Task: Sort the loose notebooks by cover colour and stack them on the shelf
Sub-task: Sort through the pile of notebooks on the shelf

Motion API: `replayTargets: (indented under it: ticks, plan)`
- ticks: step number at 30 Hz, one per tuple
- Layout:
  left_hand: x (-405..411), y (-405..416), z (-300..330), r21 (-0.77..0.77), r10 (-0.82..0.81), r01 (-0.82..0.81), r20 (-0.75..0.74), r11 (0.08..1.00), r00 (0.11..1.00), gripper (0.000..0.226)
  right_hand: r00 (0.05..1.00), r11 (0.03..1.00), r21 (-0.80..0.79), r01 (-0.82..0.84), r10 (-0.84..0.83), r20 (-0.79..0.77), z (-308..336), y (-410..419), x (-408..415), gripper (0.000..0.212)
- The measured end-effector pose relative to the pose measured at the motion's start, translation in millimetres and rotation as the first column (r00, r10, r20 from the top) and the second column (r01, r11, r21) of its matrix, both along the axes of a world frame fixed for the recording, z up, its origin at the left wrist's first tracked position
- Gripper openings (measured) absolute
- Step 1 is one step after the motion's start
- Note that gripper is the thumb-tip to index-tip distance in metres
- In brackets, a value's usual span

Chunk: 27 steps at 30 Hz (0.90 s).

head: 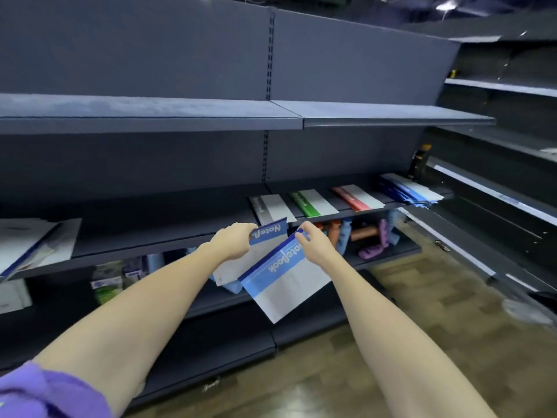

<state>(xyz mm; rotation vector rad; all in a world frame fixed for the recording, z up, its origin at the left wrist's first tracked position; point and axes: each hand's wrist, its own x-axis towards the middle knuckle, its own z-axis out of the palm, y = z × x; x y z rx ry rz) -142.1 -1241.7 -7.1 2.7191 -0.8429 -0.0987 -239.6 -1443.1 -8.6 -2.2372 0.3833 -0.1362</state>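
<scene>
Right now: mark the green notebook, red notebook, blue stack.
green notebook (305, 204), head view, green spine band.
red notebook (349, 198), head view, red spine band.
blue stack (407, 191), head view, top cover.

left hand (233, 241) and right hand (313, 247) each gripping a blue notebook (283, 277) (upside down), dark shelf (168, 233) behind

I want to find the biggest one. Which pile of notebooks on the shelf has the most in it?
The blue pile at the far right end of the shelf. It is a thick, messy heap, while the grey, green and red ones lie thin and flat.
</scene>
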Motion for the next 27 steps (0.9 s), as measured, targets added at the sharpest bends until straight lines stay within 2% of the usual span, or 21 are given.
replayTargets:
  ticks: [3,5,9,13,16,19,22,27]
  plan:
    - [0,-37,-5,0.023,-0.049,0.049,-0.002,0.999,0.999,0.035,0.998,0.999,0.014,0.052,-0.052,-0.030,-4,-32,-7,0.005]
    - [1,-64,-4,0.053,-0.090,0.089,0.011,0.995,0.996,0.035,0.996,0.995,0.048,0.088,-0.086,-0.039,-7,-54,-9,0.006]
    - [11,-124,-3,0.111,-0.169,0.164,0.031,0.980,0.985,0.031,0.965,0.962,0.111,0.250,-0.257,0.056,-13,-99,-9,0.008]
    - [30,-196,-8,0.055,-0.217,0.217,0.007,0.975,0.976,0.027,0.934,0.942,0.067,0.329,-0.335,0.122,-17,-157,-4,0.012]
    - [43,-262,-6,-0.008,-0.233,0.233,-0.025,0.972,0.972,0.037,0.938,0.934,-0.098,0.344,-0.338,0.073,-13,-212,2,0.012]
    - [58,-326,-6,-0.066,-0.282,0.277,-0.093,0.959,0.955,0.032,0.942,0.919,-0.208,0.334,-0.335,0.031,-3,-268,10,0.010]
    - [75,-387,-4,-0.135,-0.304,0.287,-0.138,0.949,0.943,0.029,0.942,0.919,-0.226,0.322,-0.335,-0.021,9,-325,20,0.010]
    - [101,-470,-1,-0.145,-0.343,0.321,-0.160,0.936,0.926,0.022,0.913,0.911,-0.180,0.372,-0.394,-0.106,8,-411,40,0.014]
